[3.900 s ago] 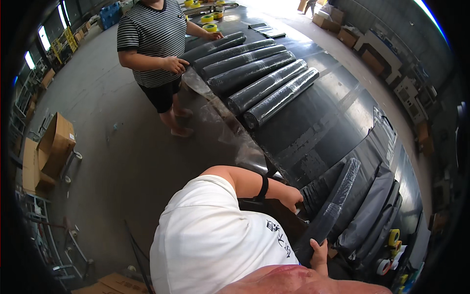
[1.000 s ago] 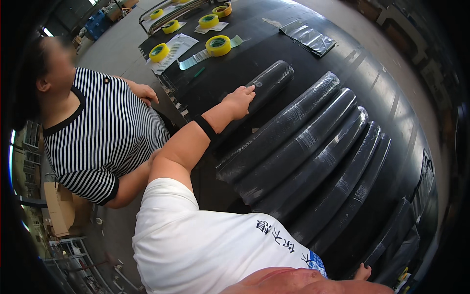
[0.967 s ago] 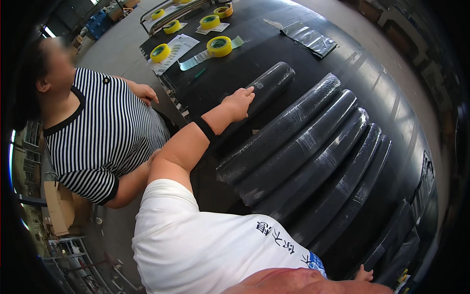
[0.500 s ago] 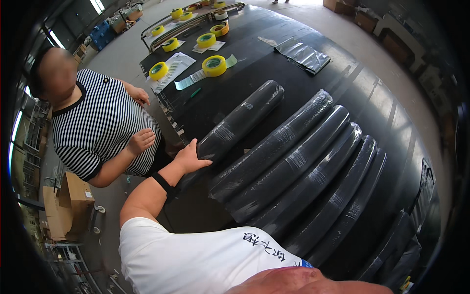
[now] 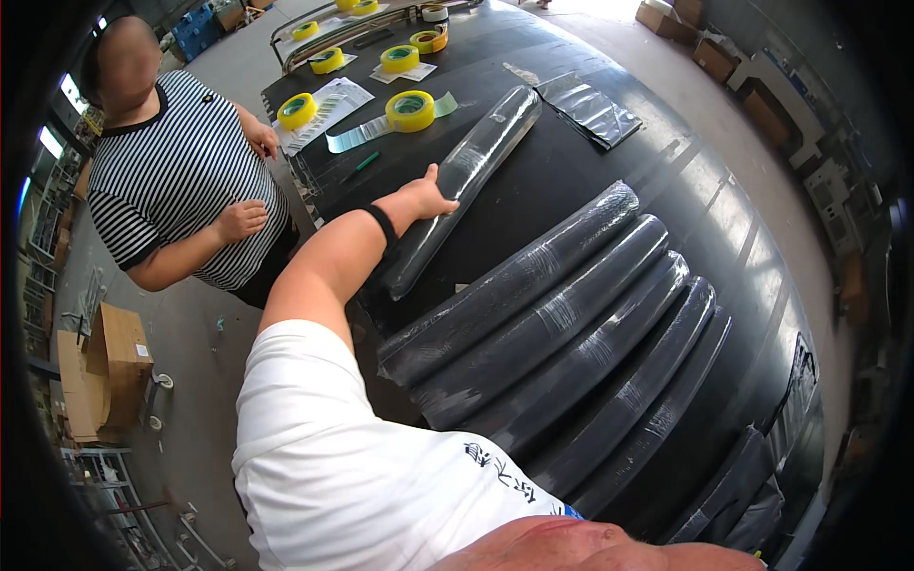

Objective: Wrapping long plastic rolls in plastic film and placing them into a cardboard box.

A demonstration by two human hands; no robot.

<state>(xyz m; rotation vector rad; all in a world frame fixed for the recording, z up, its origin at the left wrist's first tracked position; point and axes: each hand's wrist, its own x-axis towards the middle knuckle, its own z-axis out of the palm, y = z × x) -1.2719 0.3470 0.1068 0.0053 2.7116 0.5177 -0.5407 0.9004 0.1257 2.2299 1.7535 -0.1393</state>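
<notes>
My left hand (image 5: 426, 198), with a dark band on its wrist, is closed on the near side of a black roll wrapped in clear film (image 5: 476, 157). Its thumb rests on top of the roll, and the other fingers are partly hidden against its side. This roll lies slanted on the dark table (image 5: 571, 167), apart from the others. To its right several similar film-wrapped rolls (image 5: 571, 314) lie side by side. My right hand is out of view.
Yellow tape rolls (image 5: 409, 111) and label sheets (image 5: 324, 112) lie toward the far left, near a green pen (image 5: 367, 161). A folded dark plastic sheet (image 5: 590, 107) lies beyond the roll. A person in a striped shirt (image 5: 190, 181) stands at left, above an opened cardboard box (image 5: 119, 362).
My left hand has moved farther across the table, and the held roll has gone with it, away from the row toward the folded plastic sheet. The view has shifted slightly.
</notes>
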